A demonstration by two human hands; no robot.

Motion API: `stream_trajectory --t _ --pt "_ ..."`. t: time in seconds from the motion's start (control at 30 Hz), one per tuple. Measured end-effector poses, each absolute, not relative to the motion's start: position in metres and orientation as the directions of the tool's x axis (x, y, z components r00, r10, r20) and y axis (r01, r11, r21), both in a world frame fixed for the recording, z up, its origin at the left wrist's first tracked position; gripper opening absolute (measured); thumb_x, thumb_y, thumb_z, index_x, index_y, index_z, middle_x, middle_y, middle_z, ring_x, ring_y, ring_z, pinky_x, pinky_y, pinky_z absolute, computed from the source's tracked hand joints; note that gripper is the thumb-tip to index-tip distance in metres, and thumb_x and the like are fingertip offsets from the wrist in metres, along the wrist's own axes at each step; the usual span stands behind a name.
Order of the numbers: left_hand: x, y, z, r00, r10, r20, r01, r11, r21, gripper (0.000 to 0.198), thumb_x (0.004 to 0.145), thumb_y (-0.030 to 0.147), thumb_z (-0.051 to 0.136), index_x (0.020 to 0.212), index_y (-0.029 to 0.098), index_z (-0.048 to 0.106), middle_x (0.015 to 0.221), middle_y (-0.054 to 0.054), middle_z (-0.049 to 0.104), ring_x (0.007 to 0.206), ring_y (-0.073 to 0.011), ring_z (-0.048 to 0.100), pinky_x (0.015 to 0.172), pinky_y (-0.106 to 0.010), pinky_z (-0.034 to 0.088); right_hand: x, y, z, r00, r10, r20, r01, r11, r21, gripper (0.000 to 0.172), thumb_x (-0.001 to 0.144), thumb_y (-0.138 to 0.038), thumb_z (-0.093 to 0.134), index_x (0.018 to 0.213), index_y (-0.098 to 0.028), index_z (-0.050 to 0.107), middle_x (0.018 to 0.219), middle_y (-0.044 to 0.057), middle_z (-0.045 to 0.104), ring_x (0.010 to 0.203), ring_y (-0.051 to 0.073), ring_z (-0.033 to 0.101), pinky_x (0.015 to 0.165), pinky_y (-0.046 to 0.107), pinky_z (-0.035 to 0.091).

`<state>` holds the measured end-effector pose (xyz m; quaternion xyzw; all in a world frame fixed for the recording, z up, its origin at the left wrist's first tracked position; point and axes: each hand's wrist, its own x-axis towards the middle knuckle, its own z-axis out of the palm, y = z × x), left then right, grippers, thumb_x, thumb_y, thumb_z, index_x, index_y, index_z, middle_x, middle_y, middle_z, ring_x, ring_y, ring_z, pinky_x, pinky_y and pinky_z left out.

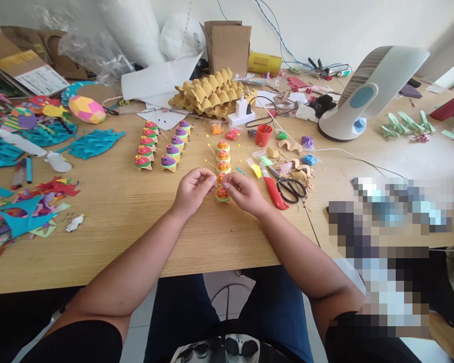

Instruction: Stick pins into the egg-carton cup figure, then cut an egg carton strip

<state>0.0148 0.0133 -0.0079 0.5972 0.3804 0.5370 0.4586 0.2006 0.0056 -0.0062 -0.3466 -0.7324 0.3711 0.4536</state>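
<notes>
An orange-topped egg-carton strip (223, 166) stands upright on the table, with thin yellow-tipped sticks poking out on both sides. My left hand (195, 191) is at the near left of this strip, thumb and forefinger pinched together; what they hold, if anything, is too small to name. Across from it, my right hand (246, 192) pinches what looks like a thin stick, a yellow spot showing by the fingers. Both hands partly cover the strip's near segments. Farther left stand a red-and-green strip (146, 145) and a purple-and-green strip (176, 147).
Right of my hands lie a red-handled cutter (275, 194), black scissors (293, 190) and carton scraps. Behind them are a red cup (264, 135), stacked egg trays (208, 93) and a power strip (241, 118). A white fan (366, 96) stands right; paper scraps (26, 214) lie left.
</notes>
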Motion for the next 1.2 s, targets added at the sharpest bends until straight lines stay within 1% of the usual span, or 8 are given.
stream_trajectory --t 0.17,0.3,0.4,0.53,0.67,0.83,1.0,1.2 --pt "0.017 0.014 -0.011 0.085 0.938 0.335 0.019 -0.338 0.941 0.031 0.080 0.046 0.079 0.088 0.018 0.068 0.082 -0.003 0.070 0.073 -0.0126 0.066 0.065 -0.022 0.052 0.200 0.007 -0.007 -0.332 0.857 0.394 0.151 0.461 -0.875 0.033 0.099 -0.051 0.051 0.091 -0.019 0.059 0.076 0.000 0.057 0.071 0.014 0.049 0.069 0.027 0.041" --pt "0.018 0.011 -0.010 0.076 0.905 0.419 0.121 -0.426 0.897 0.029 0.079 0.043 0.079 0.089 0.018 0.069 0.088 -0.004 0.072 0.080 -0.0138 0.068 0.073 -0.024 0.055 0.199 0.007 -0.007 -0.318 0.882 0.348 0.006 0.369 -0.929 0.038 0.095 -0.056 0.056 0.090 -0.019 0.059 0.077 0.000 0.056 0.072 0.013 0.050 0.070 0.027 0.043" --pt "0.019 0.007 -0.006 0.112 0.836 0.537 0.214 -0.548 0.809 0.022 0.082 0.039 0.077 0.089 0.019 0.070 0.094 -0.005 0.073 0.085 -0.0154 0.069 0.075 -0.027 0.057 0.198 0.007 -0.006 -0.332 0.893 0.304 -0.089 0.292 -0.952 0.040 0.092 -0.058 0.059 0.088 -0.018 0.060 0.077 -0.001 0.056 0.070 0.012 0.050 0.067 0.025 0.043" --pt "0.014 0.005 -0.005 0.165 0.702 0.693 0.372 -0.695 0.616 0.010 0.085 0.030 0.075 0.090 0.022 0.072 0.095 -0.005 0.077 0.089 -0.0175 0.071 0.084 -0.031 0.056 0.199 0.007 -0.004 -0.362 0.899 0.247 -0.125 0.216 -0.968 0.044 0.090 -0.061 0.061 0.089 -0.017 0.063 0.073 -0.001 0.057 0.067 0.011 0.051 0.063 0.025 0.041" --pt "0.007 0.006 -0.007 0.173 0.642 0.747 0.500 -0.711 0.495 0.007 0.085 0.028 0.075 0.090 0.025 0.073 0.095 -0.004 0.078 0.090 -0.0191 0.073 0.088 -0.034 0.055 0.200 0.006 -0.002 -0.395 0.909 0.131 -0.192 0.058 -0.980 0.046 0.090 -0.061 0.060 0.099 -0.016 0.068 0.068 -0.001 0.058 0.055 0.009 0.041 0.051 0.023 0.030" --pt "0.011 0.000 -0.004 0.143 0.599 0.788 0.501 -0.731 0.464 0.002 0.086 0.026 0.073 0.088 0.025 0.072 0.091 -0.003 0.079 0.084 -0.0181 0.073 0.079 -0.032 0.057 0.199 0.006 0.002 -0.411 0.908 0.077 -0.314 -0.062 -0.947 0.042 0.089 -0.058 0.061 0.099 -0.018 0.065 0.070 -0.001 0.058 0.051 0.008 0.029 0.048 0.022 0.023" --pt "0.020 -0.006 -0.006 0.350 0.603 0.717 0.457 -0.778 0.431 0.004 0.087 0.027 0.071 0.089 0.028 0.075 0.092 -0.001 0.080 0.086 -0.0187 0.076 0.081 -0.033 0.056 0.196 0.001 0.004 -0.404 0.914 0.041 -0.288 -0.084 -0.954 0.038 0.092 -0.059 0.055 0.100 -0.022 0.060 0.072 -0.003 0.048 0.059 0.011 0.040 0.053 0.023 0.037" --pt "0.020 -0.005 -0.010 0.347 0.610 0.712 0.479 -0.768 0.424 0.010 0.086 0.024 0.072 0.091 0.030 0.077 0.095 -0.001 0.081 0.088 -0.0200 0.076 0.080 -0.033 0.057 0.191 -0.003 0.001 -0.377 0.922 0.088 -0.255 -0.012 -0.967 0.036 0.097 -0.060 0.049 0.108 -0.026 0.055 0.091 0.001 0.062 0.071 0.014 0.054 0.059 0.024 0.045"
